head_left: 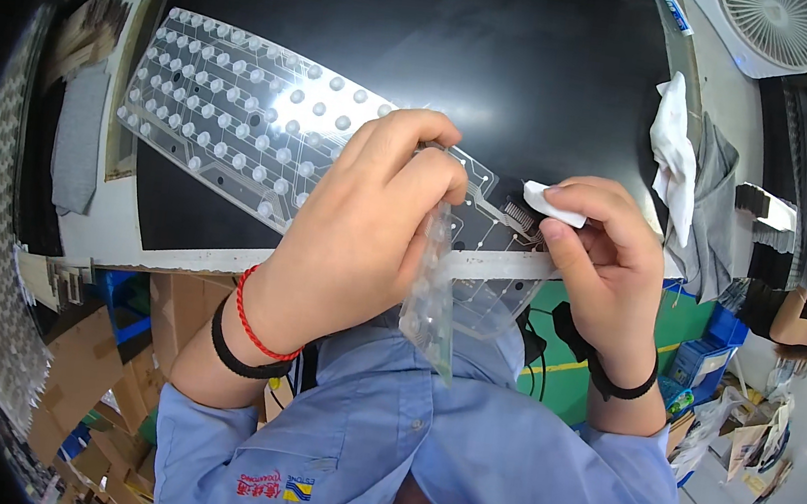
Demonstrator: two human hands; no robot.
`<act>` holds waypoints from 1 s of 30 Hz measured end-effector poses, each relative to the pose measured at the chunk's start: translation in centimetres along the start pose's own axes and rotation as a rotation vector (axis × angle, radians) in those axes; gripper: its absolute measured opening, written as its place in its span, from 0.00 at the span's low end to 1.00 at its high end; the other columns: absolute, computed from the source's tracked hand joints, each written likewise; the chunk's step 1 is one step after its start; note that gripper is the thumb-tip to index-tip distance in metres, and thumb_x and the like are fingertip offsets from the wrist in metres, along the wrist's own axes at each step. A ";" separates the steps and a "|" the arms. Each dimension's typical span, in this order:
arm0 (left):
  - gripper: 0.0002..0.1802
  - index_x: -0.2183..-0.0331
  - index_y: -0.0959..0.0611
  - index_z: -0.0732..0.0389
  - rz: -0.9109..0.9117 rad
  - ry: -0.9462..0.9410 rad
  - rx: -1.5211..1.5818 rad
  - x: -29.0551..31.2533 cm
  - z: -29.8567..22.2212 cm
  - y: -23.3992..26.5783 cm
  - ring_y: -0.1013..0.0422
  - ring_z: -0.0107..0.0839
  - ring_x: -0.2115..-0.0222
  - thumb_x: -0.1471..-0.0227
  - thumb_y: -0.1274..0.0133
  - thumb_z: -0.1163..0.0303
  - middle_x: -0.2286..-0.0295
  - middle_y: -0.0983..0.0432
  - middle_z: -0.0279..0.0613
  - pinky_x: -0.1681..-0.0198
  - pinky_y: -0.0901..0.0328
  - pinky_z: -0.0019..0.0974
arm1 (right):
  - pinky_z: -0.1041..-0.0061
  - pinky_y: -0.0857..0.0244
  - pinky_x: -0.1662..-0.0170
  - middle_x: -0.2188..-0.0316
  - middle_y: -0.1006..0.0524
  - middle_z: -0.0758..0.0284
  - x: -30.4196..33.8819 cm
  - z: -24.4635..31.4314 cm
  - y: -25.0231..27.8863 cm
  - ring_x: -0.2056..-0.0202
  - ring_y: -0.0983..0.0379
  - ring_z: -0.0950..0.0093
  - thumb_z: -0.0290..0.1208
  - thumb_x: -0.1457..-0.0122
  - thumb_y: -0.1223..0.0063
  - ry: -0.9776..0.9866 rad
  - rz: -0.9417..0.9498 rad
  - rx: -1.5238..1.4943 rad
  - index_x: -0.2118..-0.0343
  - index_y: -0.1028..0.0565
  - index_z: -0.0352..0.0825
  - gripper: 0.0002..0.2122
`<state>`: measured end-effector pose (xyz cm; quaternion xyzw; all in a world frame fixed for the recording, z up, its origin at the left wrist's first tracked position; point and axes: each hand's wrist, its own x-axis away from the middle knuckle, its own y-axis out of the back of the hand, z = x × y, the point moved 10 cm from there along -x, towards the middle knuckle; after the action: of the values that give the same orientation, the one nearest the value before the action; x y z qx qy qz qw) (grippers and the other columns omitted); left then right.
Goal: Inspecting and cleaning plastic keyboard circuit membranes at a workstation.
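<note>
A clear keyboard membrane sheet (231, 100) with rows of translucent domes and printed traces lies slantwise on the black work surface. My left hand (369, 203) is closed on its near edge, fingers curled, with a bent-up flap (430, 306) of the sheet hanging below them. Between the thumb and fingers of my right hand (614, 263) is a small folded white wipe (555, 206). It is just beside the dark-striped connector tail (520, 218) at the sheet's right end; whether it touches the tail I cannot tell. The left palm hides part of the sheet.
A white cloth (673, 154) and a grey cloth (711, 209) drape over the right edge of the table. Behind them stands a white fan (768, 30). Blue bins (699, 364) sit below on the right, cardboard boxes (87, 364) on the left. Another person (799, 316) is at far right.
</note>
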<state>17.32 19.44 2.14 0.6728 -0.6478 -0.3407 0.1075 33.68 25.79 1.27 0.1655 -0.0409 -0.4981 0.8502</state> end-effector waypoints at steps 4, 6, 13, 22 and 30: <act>0.14 0.64 0.25 0.63 -0.002 -0.001 0.002 0.1 0.1 0.0 0.32 0.50 0.54 0.56 0.47 0.82 0.52 0.33 0.54 0.51 0.36 0.40 | 0.86 0.32 0.68 0.60 0.24 0.64 0.3 -0.4 -0.4 0.65 0.27 0.82 0.14 0.45 0.41 -0.114 -0.002 -0.275 0.59 0.21 0.30 0.11; 0.14 0.64 0.25 0.63 -0.005 -0.001 0.005 0.1 0.2 0.0 0.33 0.49 0.54 0.56 0.46 0.82 0.52 0.33 0.54 0.51 0.36 0.40 | 0.84 0.31 0.68 0.61 0.23 0.63 0.0 0.3 -0.2 0.65 0.26 0.80 0.14 0.46 0.40 0.021 0.015 -0.086 0.58 0.21 0.30 0.12; 0.14 0.65 0.25 0.62 0.006 -0.003 -0.048 0.1 0.1 -0.3 0.34 0.51 0.53 0.58 0.45 0.80 0.52 0.32 0.53 0.50 0.37 0.41 | 0.68 0.29 0.62 0.66 0.24 0.60 -0.2 3.7 -2.9 0.65 0.25 0.61 0.17 0.51 0.38 0.344 0.130 0.512 0.60 0.21 0.31 0.13; 0.14 0.66 0.24 0.63 -0.011 0.000 -0.083 -0.1 -0.3 -0.5 0.32 0.51 0.55 0.59 0.48 0.85 0.56 0.30 0.50 0.51 0.35 0.45 | 0.66 0.30 0.63 0.67 0.24 0.60 2.1 2.6 0.6 0.66 0.25 0.61 0.17 0.51 0.41 0.261 0.248 0.681 0.61 0.21 0.32 0.12; 0.14 0.66 0.25 0.62 0.007 -0.027 -0.161 -0.2 -0.7 -0.6 0.32 0.50 0.54 0.59 0.47 0.84 0.56 0.31 0.49 0.52 0.35 0.43 | 0.65 0.30 0.61 0.69 0.25 0.61 1.0 3.0 -2.2 0.65 0.26 0.61 0.19 0.53 0.42 0.386 0.222 0.621 0.61 0.22 0.31 0.13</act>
<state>18.23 19.57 2.33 0.6551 -0.6220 -0.4003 0.1539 31.65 23.26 3.28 0.5007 -0.0468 -0.3265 0.8003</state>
